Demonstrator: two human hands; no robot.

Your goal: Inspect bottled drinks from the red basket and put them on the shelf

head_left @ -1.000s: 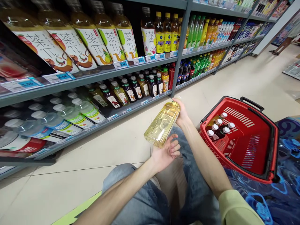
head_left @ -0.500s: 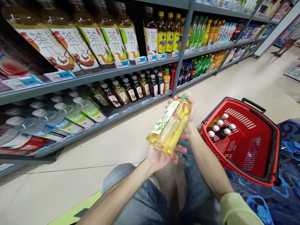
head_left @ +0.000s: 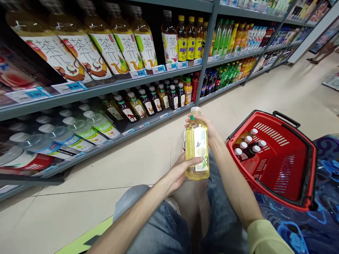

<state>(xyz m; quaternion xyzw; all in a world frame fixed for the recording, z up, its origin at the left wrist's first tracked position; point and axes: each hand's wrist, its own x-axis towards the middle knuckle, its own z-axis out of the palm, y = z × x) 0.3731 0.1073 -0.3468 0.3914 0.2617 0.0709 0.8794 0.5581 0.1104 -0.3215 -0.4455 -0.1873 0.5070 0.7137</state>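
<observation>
A clear bottle of yellow drink point(head_left: 192, 144) with a white flower label, a green neck band and a pale cap is held upright between both hands, label towards me. My left hand point(head_left: 181, 171) grips its lower part, the thumb across the label and the other fingers behind. My right hand point(head_left: 205, 125) is wrapped round the neck and shoulder from the right, its fingertips showing at the left side. To the right stands a red basket point(head_left: 275, 158) holding several bottles with white caps point(head_left: 247, 139) in its left part.
Shelves point(head_left: 111, 84) of drinks run along the left and back. Large blue-wrapped water bottles point(head_left: 293, 233) lie beside and below the basket. My knees are under my hands. A person's legs point(head_left: 324, 51) show far right.
The bottle has turned from a slant to upright, its label now facing me. My left hand has moved from under the base to its lower left side, thumb in front.
</observation>
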